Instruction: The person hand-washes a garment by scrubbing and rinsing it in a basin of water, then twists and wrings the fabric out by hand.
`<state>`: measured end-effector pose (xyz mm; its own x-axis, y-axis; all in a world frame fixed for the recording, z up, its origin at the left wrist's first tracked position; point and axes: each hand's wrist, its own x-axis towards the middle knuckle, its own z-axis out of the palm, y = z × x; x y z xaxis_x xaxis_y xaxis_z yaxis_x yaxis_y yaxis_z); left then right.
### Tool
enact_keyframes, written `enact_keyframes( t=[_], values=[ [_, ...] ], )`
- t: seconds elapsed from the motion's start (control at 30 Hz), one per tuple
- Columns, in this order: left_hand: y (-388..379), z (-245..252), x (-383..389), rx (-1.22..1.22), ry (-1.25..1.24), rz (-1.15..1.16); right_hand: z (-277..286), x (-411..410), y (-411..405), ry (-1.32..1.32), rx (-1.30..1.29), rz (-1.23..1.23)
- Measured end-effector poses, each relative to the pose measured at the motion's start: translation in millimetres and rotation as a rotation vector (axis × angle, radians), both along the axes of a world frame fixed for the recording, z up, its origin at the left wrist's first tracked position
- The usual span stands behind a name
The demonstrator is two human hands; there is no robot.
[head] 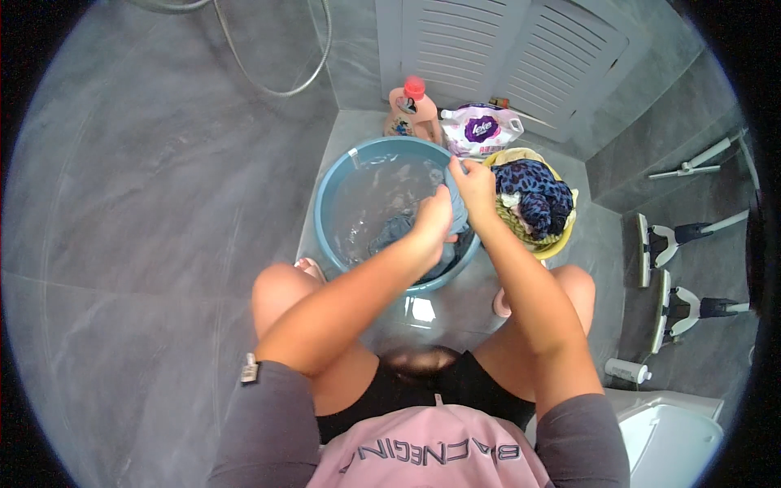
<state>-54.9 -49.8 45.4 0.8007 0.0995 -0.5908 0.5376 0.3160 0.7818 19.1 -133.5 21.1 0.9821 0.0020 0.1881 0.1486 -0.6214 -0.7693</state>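
Over the right side of a round blue plastic basin (327,183), both my hands grip one wet grey-blue cloth (456,210). My right hand (478,188) pinches the cloth close to the basin's rim. Lower and to the left, my left hand (434,222) is closed around a fold of it. More dark grey-blue fabric (390,233) lies partly sunk in the water (378,189), under my left forearm. What the cloth is exactly cannot be made out. Part of the basin's near side is hidden by that forearm.
A yellow basin (558,247) heaped with clothes, a blue leopard-print garment (531,189) on top, stands to the right. Behind are a pink detergent bottle (415,116) and a white-purple detergent pouch (482,131). Two mops (662,244) (683,311) and a white bottle (627,370) are at right.
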Motion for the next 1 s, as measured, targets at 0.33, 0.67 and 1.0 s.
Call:
enact_keyframes(
  t=[0.33, 0.67, 1.0],
  values=[
    [67, 25, 18, 0.347, -0.462, -0.381, 12, 1, -3, 0.259, 0.59, 0.507],
    [91, 14, 16, 0.648, -0.523, -0.946, 60, -31, -30, 0.505, 0.443, 0.664],
    [82, 1, 24, 0.911, -0.587, -0.819, 58, -30, -36, 0.485, 0.807, 0.46]
  ],
)
